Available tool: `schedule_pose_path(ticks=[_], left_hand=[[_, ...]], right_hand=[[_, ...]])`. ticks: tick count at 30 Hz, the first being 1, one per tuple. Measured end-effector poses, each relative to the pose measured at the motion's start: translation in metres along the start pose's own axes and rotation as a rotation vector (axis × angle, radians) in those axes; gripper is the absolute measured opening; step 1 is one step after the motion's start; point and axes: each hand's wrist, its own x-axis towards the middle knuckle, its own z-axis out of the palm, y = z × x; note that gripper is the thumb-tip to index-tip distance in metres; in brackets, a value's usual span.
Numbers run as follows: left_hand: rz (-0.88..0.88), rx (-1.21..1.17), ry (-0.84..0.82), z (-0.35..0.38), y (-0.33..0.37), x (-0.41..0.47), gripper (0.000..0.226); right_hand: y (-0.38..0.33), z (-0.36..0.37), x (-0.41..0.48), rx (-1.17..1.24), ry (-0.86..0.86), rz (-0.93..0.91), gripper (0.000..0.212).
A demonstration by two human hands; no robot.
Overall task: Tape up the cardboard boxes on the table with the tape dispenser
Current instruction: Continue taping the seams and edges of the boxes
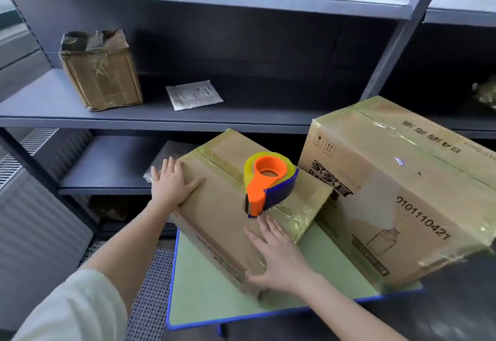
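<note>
I am pressing my left hand (171, 182) and right hand (277, 256), both open and flat, gripping nothing, on the smaller cardboard box (241, 206); the tape dispenser (268, 183) is sitting atop it. Both boxes on the table (204, 292) appear largely taped.

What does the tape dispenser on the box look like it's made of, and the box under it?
Tape dispenser: smooth, moulded-looking orange and blue plastic, probably. Box: brown matte cardboard, its seams covered with glossy, wrinkled yellowish tape.
</note>
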Motion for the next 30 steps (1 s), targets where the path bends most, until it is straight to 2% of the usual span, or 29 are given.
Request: schedule_pose_path(ticks=[6, 12, 20, 24, 30], left_hand=[[-0.024, 0.017, 0.107, 0.002, -0.002, -0.004, 0.090], [-0.080, 0.027, 0.126, 0.004, -0.005, -0.024, 0.089], [-0.355, 0.048, 0.187, 0.010, 0.003, -0.095, 0.088], [-0.452, 0.019, 0.242, 0.014, 0.029, -0.142, 0.074], [-0.378, 0.116, 0.243, 0.024, 0.057, -0.196, 0.067]], right_hand=[[0.008, 0.003, 0.000, -0.006, -0.006, -0.016, 0.087], [0.014, -0.002, -0.008, -0.046, -0.046, -0.054, 0.088], [0.021, -0.019, -0.023, -0.086, -0.167, -0.062, 0.091], [0.044, -0.022, -0.019, -0.013, -0.078, 0.014, 0.084], [0.062, -0.027, -0.014, -0.019, -0.003, 0.160, 0.081]])
